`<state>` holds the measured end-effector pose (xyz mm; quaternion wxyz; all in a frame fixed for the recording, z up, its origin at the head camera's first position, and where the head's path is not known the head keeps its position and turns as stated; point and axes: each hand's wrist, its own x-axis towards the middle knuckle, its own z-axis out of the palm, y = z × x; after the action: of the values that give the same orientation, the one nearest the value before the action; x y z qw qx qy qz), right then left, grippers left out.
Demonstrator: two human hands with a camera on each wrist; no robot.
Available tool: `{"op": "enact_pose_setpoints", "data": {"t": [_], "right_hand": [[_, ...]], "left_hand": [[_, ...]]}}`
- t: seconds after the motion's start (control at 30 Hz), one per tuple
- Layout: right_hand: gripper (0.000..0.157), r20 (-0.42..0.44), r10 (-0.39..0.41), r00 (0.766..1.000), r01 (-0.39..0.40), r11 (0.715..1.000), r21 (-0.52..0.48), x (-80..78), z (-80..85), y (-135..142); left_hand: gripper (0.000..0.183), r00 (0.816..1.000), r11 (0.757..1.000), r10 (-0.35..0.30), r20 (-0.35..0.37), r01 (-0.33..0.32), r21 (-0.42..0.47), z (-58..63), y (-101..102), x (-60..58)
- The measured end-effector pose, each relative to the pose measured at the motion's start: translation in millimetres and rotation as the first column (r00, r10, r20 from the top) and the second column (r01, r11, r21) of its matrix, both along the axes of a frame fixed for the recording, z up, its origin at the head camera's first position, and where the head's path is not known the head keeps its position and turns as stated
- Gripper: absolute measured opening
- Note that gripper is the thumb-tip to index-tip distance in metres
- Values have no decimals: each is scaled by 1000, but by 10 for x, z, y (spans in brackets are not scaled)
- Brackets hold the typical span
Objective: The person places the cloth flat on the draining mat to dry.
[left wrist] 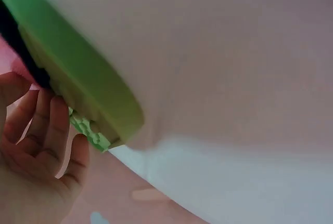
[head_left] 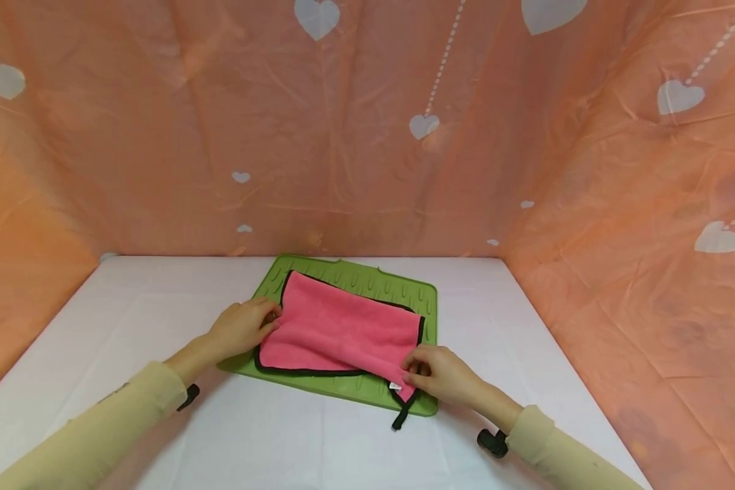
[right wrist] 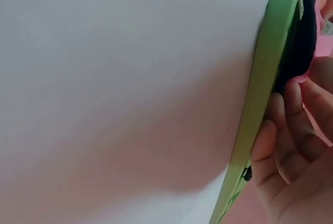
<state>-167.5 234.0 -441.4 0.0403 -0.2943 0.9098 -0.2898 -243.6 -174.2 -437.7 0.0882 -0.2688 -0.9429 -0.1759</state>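
A pink cloth (head_left: pixel 343 327) with black edging lies partly folded over a green ridged mat (head_left: pixel 337 388). At the cloth's left edge, my left hand (head_left: pixel 241 328) pinches the fabric between thumb and fingers. My right hand (head_left: pixel 444 373) pinches the lower right part, close to a small white tag (head_left: pixel 395 386) and a black loop (head_left: pixel 401 416). In the left wrist view, the fingers of the left hand (left wrist: pixel 44 141) meet the black-edged cloth beside the mat's rim (left wrist: pixel 99 83). In the right wrist view, thumb and fingertips of the right hand (right wrist: pixel 296 146) hold the cloth's border.
The mat sits on a white-covered table (head_left: pixel 159 306), turned slightly at an angle. An orange curtain with white hearts (head_left: pixel 367 136) closes off the back and both sides. A dark strap-on device hangs below each wrist.
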Motion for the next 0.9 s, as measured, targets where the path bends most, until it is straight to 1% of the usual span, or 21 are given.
{"op": "enact_pose_setpoints", "data": {"t": [0.13, 0.3, 0.4, 0.5, 0.6, 0.7, 0.8, 0.9], "right_hand": [[6, -31, 4, 1000, -4, 1000, 10, -9, -12, -17], [6, -36, -16, 999, 16, 1000, 17, 14, -1, -12], [7, -37, -40, 999, 40, 999, -1, 56, 11, 20], [8, -54, -53, 997, 51, 998, -42, 105, 15, 64], [9, -81, -45, 996, 38, 996, -87, 152, 14, 99], [11, -99, -11, 995, 0, 993, -116, 196, 12, 119], [14, -101, 51, 994, -64, 989, -131, 237, 10, 126], [17, -111, 114, 987, -125, 987, -98, 266, 3, 120]], "left_hand": [[17, 1000, 1000, 0, 20, 1, -4, -21, -13, 15], [19, 998, 1000, 8, 67, -10, 26, 12, -37, 37], [20, 995, 998, 12, 97, -18, 62, 28, -64, 84], [19, 996, 995, -7, 83, -1, 96, 44, -91, 159], [17, 997, 993, -56, 45, 51, 111, 55, -116, 251], [16, 992, 988, -121, 27, 118, 97, 51, -144, 341], [17, 979, 977, -203, 20, 201, 72, 35, -168, 422], [18, 961, 960, -277, 18, 276, 48, 8, -188, 487]]}}
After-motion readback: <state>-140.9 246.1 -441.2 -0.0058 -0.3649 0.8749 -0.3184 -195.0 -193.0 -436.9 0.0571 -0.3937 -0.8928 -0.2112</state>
